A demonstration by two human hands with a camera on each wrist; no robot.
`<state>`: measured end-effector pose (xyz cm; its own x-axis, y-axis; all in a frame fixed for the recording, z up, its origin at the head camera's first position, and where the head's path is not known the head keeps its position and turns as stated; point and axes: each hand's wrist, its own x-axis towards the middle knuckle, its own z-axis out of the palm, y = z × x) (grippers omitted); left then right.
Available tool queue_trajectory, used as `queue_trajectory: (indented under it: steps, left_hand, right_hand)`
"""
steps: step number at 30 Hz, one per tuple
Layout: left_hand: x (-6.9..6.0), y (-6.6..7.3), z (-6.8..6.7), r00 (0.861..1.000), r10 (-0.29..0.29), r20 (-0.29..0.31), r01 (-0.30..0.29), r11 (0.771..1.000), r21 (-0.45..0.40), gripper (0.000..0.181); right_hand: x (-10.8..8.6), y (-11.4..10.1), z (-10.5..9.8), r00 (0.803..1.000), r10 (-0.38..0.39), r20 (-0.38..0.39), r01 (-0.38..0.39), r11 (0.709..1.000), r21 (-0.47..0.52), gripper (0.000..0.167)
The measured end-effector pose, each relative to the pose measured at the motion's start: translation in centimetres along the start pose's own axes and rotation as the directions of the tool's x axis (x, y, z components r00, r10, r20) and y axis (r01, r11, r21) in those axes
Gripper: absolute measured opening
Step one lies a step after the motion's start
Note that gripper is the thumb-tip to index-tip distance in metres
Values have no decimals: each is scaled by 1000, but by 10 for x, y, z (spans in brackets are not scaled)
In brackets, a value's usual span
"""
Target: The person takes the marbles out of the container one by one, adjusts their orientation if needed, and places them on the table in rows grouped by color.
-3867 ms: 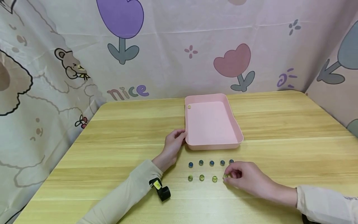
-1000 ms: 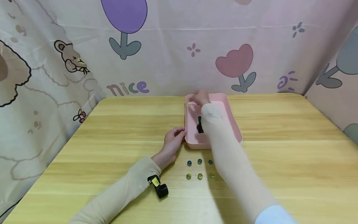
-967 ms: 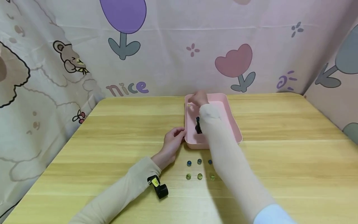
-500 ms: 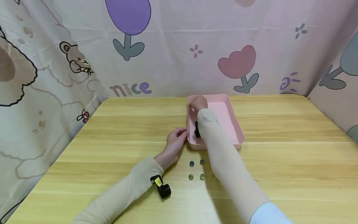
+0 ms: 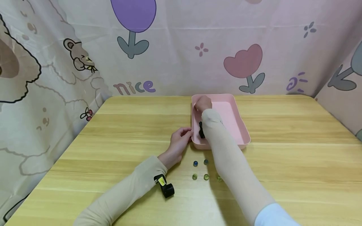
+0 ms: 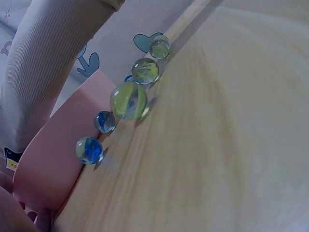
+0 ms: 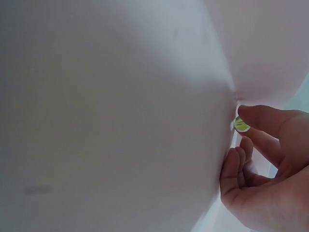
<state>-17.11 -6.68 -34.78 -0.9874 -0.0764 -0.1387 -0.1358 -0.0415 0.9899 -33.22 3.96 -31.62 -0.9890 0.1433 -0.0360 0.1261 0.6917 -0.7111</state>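
Note:
My right hand point(image 5: 203, 103) reaches into the far left corner of the pink tray point(image 5: 244, 138). Between its thumb and index finger, in the right wrist view, it pinches a yellow-green glass marble point(image 7: 241, 123) close to the tray wall; the other fingers are curled. My left hand point(image 5: 178, 142) grips the tray's near left side. In front of the tray are blue marbles point(image 5: 195, 163) in one row and yellow-green marbles point(image 5: 194, 176) in a nearer row. The right sleeve hides the right part of both rows.
A wooden table point(image 5: 135, 125) bears everything. A printed cloth point(image 5: 175, 56) hangs behind it and along the sides. A black wrist camera point(image 5: 167, 189) on the left sleeve sits just above the table, left of the marbles.
My right hand has gone from pinching a yellow-green marble on the table to the tray's far left corner. Over the last half second it barely moves. My left hand stays at the tray.

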Motion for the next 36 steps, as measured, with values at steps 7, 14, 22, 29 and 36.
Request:
queue_trajectory:
  steps: [7,14,22,29,36]
  left_hand:
    - [-1,-4,1,1000,-9,2,9,1000,-23,24]
    - [-1,-2,4,1000,-13,6,14,1000,-21,25]
    - [1,-1,1,1000,-14,-2,14,1000,-9,25]
    - [0,1,1,999,-35,2,35,999,-17,26]
    - [1,1,2,999,-44,-2,44,999,-30,25]
  right_hand:
    - [-5,3,-4,999,-17,33,16,999,29,24]
    - [0,4,-31,982,-182,48,183,983,-31,16]
    - [4,2,-62,914,-338,225,371,920,-124,15]
    - [-4,-10,-80,867,-430,253,455,889,-46,19]
    - [-23,-18,-97,860,-463,215,468,883,30,19]
